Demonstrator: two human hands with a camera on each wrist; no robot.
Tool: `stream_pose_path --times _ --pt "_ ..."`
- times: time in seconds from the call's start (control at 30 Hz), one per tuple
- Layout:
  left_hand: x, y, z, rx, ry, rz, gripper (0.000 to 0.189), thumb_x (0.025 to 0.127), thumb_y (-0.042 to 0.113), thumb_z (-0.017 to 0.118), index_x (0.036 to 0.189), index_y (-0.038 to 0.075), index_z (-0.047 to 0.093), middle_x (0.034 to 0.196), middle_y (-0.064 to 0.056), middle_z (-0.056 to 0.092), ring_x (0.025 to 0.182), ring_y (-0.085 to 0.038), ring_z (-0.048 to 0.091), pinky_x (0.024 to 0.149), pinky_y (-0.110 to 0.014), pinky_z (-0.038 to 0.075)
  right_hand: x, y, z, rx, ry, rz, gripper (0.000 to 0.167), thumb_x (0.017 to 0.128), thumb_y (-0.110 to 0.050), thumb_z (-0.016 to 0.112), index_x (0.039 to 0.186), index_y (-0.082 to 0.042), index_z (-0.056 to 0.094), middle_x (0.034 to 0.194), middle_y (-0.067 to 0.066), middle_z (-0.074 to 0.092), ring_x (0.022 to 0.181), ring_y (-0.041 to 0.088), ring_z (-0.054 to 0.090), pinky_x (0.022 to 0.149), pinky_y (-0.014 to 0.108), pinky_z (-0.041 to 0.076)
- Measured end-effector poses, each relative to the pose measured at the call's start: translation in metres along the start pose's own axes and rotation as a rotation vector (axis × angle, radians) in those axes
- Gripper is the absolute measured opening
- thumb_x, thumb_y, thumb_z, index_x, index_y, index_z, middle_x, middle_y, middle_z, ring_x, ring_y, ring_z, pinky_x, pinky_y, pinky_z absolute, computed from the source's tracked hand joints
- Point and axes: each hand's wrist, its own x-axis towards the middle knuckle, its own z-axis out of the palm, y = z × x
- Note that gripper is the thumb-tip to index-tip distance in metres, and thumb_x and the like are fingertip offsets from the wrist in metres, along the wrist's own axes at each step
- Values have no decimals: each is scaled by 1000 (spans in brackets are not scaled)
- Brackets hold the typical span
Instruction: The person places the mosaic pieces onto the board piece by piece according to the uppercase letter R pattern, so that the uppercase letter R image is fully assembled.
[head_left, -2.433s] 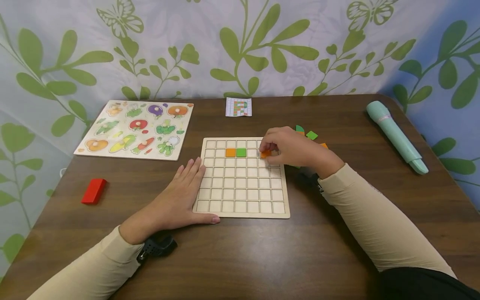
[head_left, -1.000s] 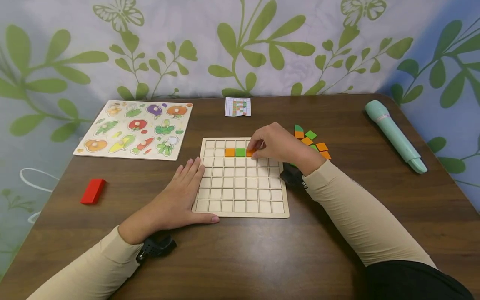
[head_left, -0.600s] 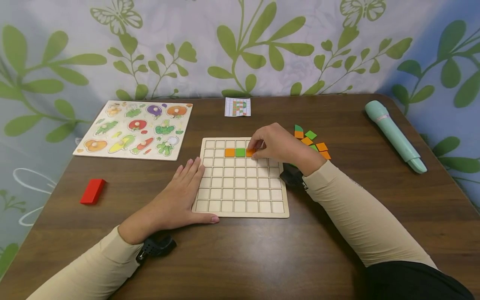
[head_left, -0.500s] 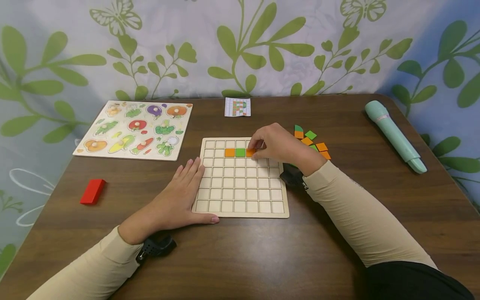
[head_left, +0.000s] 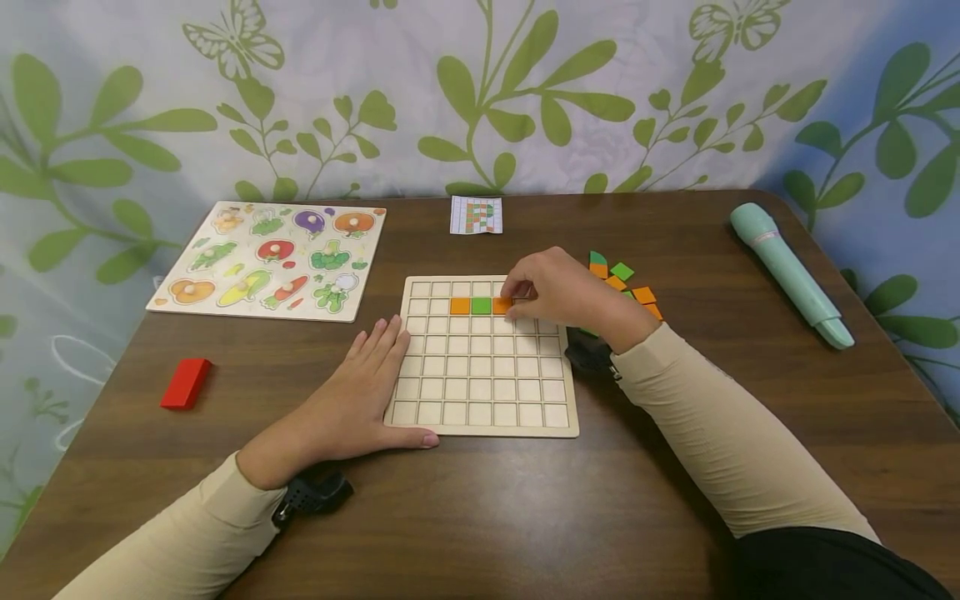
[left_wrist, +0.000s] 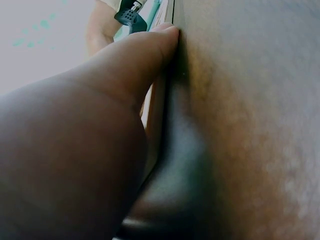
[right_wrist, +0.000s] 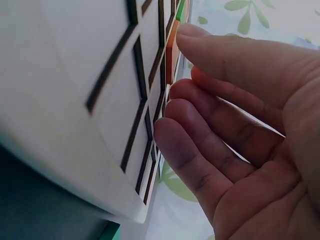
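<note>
A pale wooden grid board (head_left: 480, 390) lies on the table with an orange tile (head_left: 460, 307) and a green tile (head_left: 481, 306) side by side in its second row. Directly right of the green one sits another orange tile (head_left: 501, 307), flush in line with the row. My right hand (head_left: 558, 292) pinches this tile with thumb and forefinger; in the right wrist view the thumb tip (right_wrist: 192, 32) is right at the orange tile's edge (right_wrist: 172, 52). My left hand (head_left: 348, 400) rests flat along the board's left side, fingers straight and thumb at the front corner.
Loose orange and green tiles (head_left: 643, 295) lie beyond my right wrist, partly hidden. A small card with a coloured grid pattern (head_left: 476, 215) lies at the back. Around stand a vegetable puzzle board (head_left: 273, 258), a red block (head_left: 185, 384) and a mint-green microphone-shaped toy (head_left: 791, 275).
My right hand has carried the orange tile left across the board to the place beside the green tile, then shifted very slightly right. The left hand has stayed put.
</note>
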Motion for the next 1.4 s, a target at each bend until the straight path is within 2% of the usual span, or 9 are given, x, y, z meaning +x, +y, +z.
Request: stream_pose_path --times 0.43,1.03,1.4 --pt "0 -1 1 2 6 1 139 79 93 58 165 -6 14 173 -22 1 159 -37 1 125 -53 6 -6 4 -7 -18 20 -15 20 92 -15 86 108 -4 80 104 5 74 94 22 68 85 40 56" --pt "-3 1 2 -1 4 -10 139 79 91 60 166 -5 11 173 -21 0 159 -35 -1 125 -54 5 -22 17 -22 -83 75 5 18 92 -15 85 107 -5 81 103 4 74 90 20 68 82 42 57" --pt "-2 0 4 3 16 5 138 79 92 59 166 -6 12 173 -21 0 158 -37 0 125 -54 6 -53 43 -35 -118 123 80 16 94 -12 83 108 -5 81 99 3 75 89 23 69 81 46 58"
